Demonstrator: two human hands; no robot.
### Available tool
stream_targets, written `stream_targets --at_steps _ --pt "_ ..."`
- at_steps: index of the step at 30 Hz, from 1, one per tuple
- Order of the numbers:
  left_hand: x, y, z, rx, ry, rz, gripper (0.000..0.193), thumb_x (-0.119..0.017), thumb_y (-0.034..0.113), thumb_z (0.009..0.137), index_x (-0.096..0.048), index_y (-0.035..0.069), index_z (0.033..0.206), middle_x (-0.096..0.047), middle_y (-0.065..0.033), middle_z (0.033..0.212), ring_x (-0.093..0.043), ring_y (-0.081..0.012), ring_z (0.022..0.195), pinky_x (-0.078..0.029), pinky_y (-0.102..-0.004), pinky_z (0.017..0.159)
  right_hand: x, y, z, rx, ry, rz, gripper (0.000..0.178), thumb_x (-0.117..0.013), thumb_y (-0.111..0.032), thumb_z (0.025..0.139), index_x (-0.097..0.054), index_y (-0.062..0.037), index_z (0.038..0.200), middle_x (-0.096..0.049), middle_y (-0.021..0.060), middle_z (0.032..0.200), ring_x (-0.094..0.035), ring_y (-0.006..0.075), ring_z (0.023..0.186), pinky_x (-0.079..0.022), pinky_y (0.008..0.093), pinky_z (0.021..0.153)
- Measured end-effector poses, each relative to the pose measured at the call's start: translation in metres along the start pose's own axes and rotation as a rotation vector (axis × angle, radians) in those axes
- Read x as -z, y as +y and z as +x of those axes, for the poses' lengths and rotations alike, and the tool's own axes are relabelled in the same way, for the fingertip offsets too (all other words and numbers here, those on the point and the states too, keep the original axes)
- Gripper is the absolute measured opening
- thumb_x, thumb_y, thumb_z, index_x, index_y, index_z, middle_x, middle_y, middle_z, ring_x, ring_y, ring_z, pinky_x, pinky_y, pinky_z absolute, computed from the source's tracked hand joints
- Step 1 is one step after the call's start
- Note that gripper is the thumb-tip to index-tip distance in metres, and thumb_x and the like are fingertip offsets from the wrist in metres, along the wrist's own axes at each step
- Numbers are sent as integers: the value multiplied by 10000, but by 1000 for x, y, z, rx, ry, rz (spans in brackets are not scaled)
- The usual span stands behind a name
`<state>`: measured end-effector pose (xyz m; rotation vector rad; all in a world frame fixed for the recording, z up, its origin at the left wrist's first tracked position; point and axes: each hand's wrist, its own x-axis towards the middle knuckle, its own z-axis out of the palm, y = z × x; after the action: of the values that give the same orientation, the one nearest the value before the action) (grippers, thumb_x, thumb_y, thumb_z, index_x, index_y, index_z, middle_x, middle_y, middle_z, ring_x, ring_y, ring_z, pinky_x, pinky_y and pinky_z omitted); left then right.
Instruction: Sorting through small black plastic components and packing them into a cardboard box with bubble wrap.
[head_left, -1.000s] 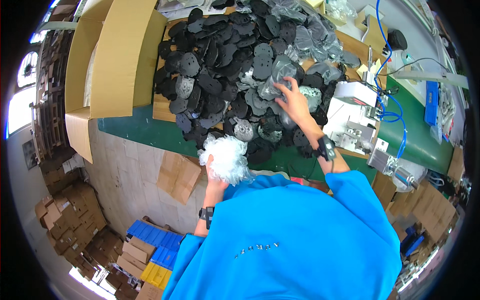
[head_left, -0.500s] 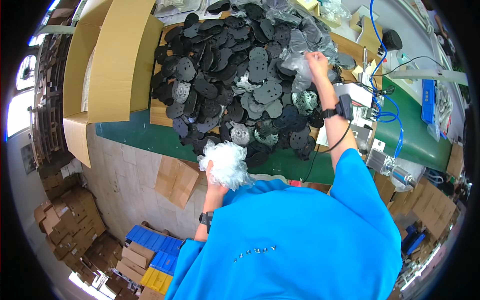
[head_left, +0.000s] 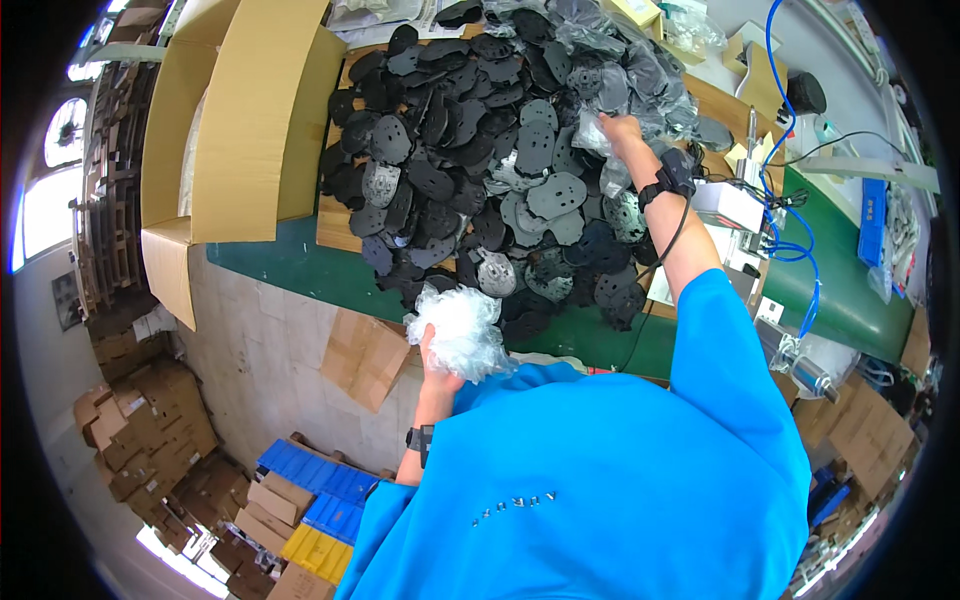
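My left hand (head_left: 437, 366) is closed around a wad of crumpled clear plastic bags (head_left: 462, 328) in front of the table's near edge. Over the right back of a wide heap of flat black oval plates (head_left: 430, 180), my right hand (head_left: 622, 134) pinches a clear plastic bag (head_left: 592, 136). Whether that bag has a plate in it I cannot tell. The plates have small holes, and some look grey or shiny. More bagged plates (head_left: 655, 85) lie just beyond my right hand.
A tall open cardboard box (head_left: 240, 130) stands at the left of the green table (head_left: 285, 265). On the right are a white box (head_left: 730, 205), blue cables (head_left: 790, 245) and a metal cylinder device (head_left: 812, 378). Blue and yellow bins (head_left: 318, 550) sit low at left.
The whole view has shifted slightly. My right hand has moved a little left over the heap, still pinching plastic. My left hand keeps the wad of bags.
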<state>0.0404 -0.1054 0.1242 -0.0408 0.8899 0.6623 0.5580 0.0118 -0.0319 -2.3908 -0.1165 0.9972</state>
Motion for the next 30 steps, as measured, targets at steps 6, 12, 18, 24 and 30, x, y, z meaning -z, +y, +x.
stream_targets --at_steps 6,12,18,24,30 --pt "-8 0 -7 -37 73 38 595 -453 471 955 -413 101 1419 -516 -122 1386 -511 -337 1245 -408 -511 1042 -2 -11 -42 369 208 295 241 -656 -265 842 -649 -26 866 -664 123 794 -621 222 751 -471 364 689" --pt "-2 7 -5 -30 3 23 604 -468 470 950 -409 98 1423 -511 -124 1391 -507 -337 1250 -405 -514 1044 55 6 -59 577 411 761 220 -613 -189 814 -491 -34 717 -498 40 647 -424 132 618 -391 339 594" --pt "7 -3 -5 5 13 -6 616 -471 477 948 -402 98 1428 -502 -127 1399 -489 -347 1266 -390 -517 1055 84 -32 -114 659 562 158 272 -605 -318 812 -527 -60 855 -609 155 734 -599 357 715 -457 431 689" --pt "0 3 -9 -27 69 24 635 -416 502 952 -380 105 1446 -473 -134 1427 -467 -360 1285 -371 -537 1067 60 -38 -59 470 159 -396 256 -633 -315 798 -721 -146 968 -702 184 983 -659 365 986 -498 434 877" --pt "4 6 -7 -74 130 79 642 -374 512 956 -374 108 1455 -454 -139 1444 -453 -369 1298 -354 -549 1075 23 -25 0 603 60 -516 303 -675 -281 769 -720 -134 1030 -708 155 1020 -658 343 1003 -503 419 892"
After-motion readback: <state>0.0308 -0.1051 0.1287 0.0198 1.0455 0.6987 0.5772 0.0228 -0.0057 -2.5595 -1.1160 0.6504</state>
